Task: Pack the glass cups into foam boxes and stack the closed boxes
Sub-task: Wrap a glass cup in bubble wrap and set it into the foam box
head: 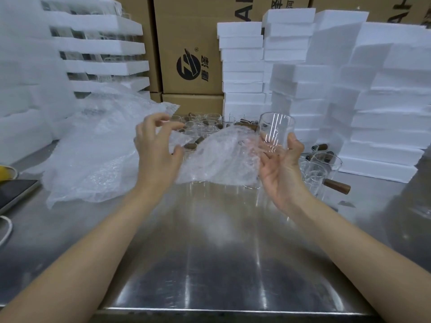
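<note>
My right hand (281, 169) grips a clear glass cup (275, 131), held upright above the steel table. A sheet of bubble wrap (219, 159) drapes against the cup's left side and hangs over glasses below. My left hand (156, 148) hovers at the sheet's upper left edge with fingers curled; its fingertips seem to pinch the wrap. Several more glass cups (200, 124) stand behind the sheet. Other glasses with wooden handles (319, 173) stand to the right. Closed white foam boxes (382, 127) are stacked at the right and back.
A large crumpled heap of bubble wrap (98, 145) lies at the left. Foam trays holding glasses (102, 47) are stacked at the back left. Cardboard cartons (191, 54) line the back. A tablet (14, 192) and a white cable (7, 229) lie at the left edge.
</note>
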The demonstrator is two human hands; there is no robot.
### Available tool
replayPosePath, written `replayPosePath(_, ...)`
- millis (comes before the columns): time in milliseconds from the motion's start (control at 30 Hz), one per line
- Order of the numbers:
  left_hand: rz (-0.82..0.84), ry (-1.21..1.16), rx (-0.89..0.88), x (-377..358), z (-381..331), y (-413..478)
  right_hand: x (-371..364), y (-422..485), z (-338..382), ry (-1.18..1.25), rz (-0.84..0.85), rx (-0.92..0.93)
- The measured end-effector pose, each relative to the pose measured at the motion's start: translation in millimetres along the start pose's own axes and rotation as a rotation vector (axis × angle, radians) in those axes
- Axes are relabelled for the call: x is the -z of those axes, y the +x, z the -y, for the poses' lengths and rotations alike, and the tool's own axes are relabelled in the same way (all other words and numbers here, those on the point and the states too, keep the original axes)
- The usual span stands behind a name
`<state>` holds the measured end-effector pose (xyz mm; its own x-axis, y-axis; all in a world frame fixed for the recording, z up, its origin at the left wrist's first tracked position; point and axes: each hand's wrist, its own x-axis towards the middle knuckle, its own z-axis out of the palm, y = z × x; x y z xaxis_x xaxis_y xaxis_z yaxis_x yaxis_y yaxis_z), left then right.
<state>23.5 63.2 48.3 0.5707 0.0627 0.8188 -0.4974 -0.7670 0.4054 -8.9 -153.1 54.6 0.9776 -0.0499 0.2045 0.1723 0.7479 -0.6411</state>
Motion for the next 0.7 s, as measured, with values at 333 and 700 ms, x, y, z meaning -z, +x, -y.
replayPosePath(333,0.372,-0.487,0.113,-6.2,-33.5,-9.9,4.8,-0.6,-9.9,-0.138,0.088,-0.048)
replayPosePath(700,0.380,-0.853,0.769,10.1,-13.3,11.2,9.7,7.7,0.9,-0.063,-0.113,0.068)
